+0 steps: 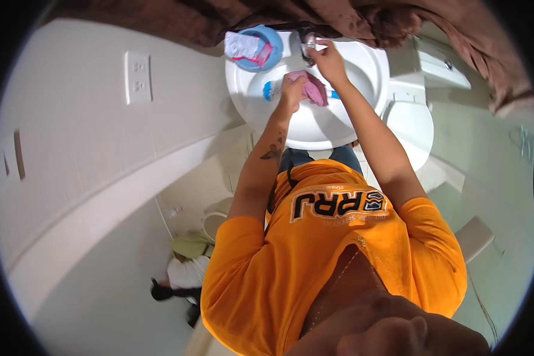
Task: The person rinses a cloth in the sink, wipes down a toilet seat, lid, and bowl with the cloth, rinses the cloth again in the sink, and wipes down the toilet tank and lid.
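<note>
A crumpled pink cloth [312, 89] hangs from my left hand [291, 95], whose fingers are closed on it over the white sink [243, 113]. Higher up, the fingers of my right hand [329, 62] are bent around the handle of the metal faucet [308, 43] at the back of the basin. Below the cloth lies a blue-and-white object in the basin, perhaps a brush; its blue end [267, 91] shows on the left, and another blue part on the right. The cloth hides its middle.
A light blue tub [271, 54] with a pale cloth [241, 45] and a pink piece over it stands on the sink's back left rim. A brown curtain [338, 21] hangs behind. To the right is a white toilet [409, 127]. An outlet plate [138, 78] is on the left wall.
</note>
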The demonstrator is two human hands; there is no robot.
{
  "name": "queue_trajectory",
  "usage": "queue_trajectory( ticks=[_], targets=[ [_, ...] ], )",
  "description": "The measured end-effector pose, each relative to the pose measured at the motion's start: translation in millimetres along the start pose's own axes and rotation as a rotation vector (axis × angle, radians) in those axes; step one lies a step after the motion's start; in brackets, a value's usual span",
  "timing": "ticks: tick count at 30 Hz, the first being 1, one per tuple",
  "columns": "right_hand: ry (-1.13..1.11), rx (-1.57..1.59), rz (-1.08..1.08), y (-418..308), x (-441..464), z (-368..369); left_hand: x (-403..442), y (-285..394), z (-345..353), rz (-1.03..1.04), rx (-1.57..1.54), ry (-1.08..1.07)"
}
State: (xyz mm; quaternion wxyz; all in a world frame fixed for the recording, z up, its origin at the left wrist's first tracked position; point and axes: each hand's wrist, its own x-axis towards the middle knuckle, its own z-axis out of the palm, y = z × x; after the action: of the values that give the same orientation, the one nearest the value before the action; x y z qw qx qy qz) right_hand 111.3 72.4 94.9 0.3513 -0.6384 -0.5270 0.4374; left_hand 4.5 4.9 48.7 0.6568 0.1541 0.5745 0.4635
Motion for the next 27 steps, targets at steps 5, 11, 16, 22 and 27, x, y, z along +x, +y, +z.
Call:
queue_trajectory(
  ticks=[5, 11, 16, 22, 27],
  targets=[
    [-0.303, 0.469, 0.423, -4.1, 19.4, 5.7, 65.6, -34.3, -20.7, 0.072, -0.009, -0.243],
    [-0.240, 0.636, 0.456, -28.4, 9.0, -2.4, 75.4, -31.2, -5.3, 0.082, 0.048, -0.287],
    [-0.347, 0.849, 0.371, -24.7, 5.2, -14.9, 77.7, -26.5, 6.4, 0.121, 0.515, -0.110],
    [-0.454, 0.603, 0.254, 69.2, -1.8, -24.7, 82.5, -25.1, 5.9, 0.445, 0.670, -0.369],
    [-0.157, -0.073, -0.096, 107.6, -13.1, 6.4, 74.9, -15.1, 7.0, 0.032, 0.532, -0.305]
  ],
)
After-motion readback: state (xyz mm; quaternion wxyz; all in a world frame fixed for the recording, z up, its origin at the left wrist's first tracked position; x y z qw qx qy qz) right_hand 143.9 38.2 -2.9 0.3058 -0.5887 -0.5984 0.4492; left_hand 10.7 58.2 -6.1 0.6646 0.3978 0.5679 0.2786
